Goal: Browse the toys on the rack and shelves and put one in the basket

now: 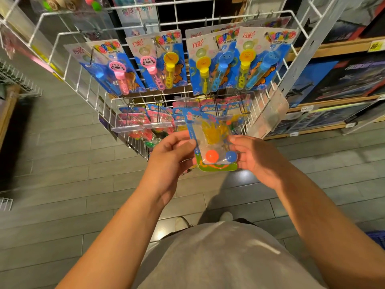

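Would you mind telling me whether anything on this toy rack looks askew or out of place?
An empty clear blister pack hangs tilted at the rack's right edge, with no toy visible inside. Otherwise nothing stands out; the bubble wands hang in an orderly row.

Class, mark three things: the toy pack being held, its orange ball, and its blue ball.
toy pack (212, 130), head view, on the yellow toy under the blister.
orange ball (212, 156), head view, its centre.
blue ball (231, 156), head view, its centre.

Toy shop: wire rack (68, 65) hung with carded bubble wands (210, 67), boxed goods on price-tagged shelves (333, 49).
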